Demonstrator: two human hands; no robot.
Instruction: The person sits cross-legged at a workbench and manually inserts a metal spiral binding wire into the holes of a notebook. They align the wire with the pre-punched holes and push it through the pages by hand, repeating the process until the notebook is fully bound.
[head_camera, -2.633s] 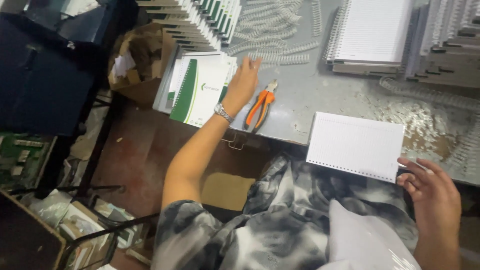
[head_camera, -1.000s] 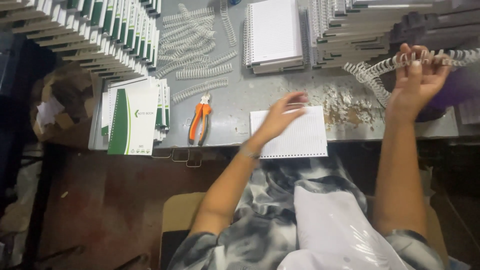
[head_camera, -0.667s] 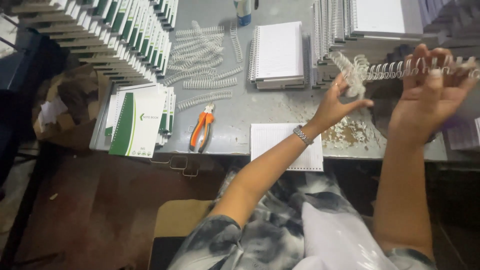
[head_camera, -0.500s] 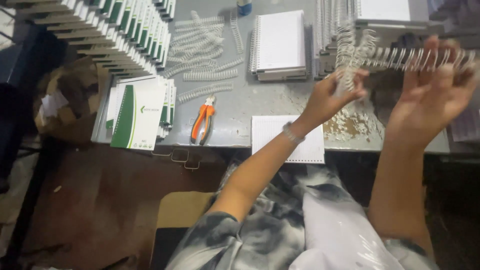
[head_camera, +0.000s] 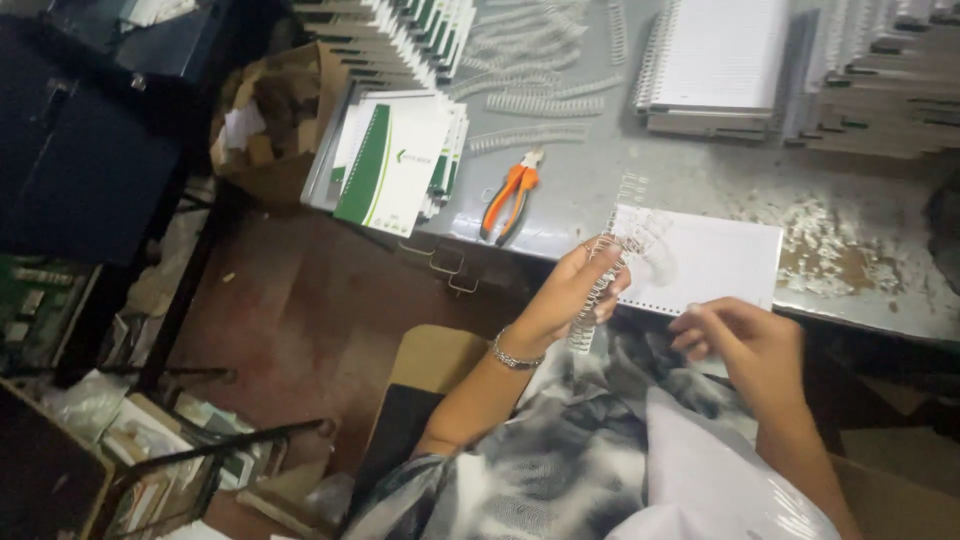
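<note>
two hands now low at the near table edge, no longer raised at the far right stacks as half a second ago. left hand (head_camera: 565, 300) closed on a wire coil (head_camera: 605, 270), brought down and held upright just over the near left corner of the punched sheet (head_camera: 700, 260); binding looks about to start. right hand (head_camera: 745, 340) loosely curled, empty as far as visible, just near of the sheet.

around, largest first: grey table (head_camera: 600, 200), worn patch (head_camera: 830, 250) right of the sheet; bound notebooks stacked far right (head_camera: 715, 60); fanned books far left (head_camera: 400, 30); green-and-white covers (head_camera: 395, 155) at left edge; loose coils (head_camera: 530, 100) far; orange pliers (head_camera: 510, 190) left of the sheet. nothing between coil and sheet.
</note>
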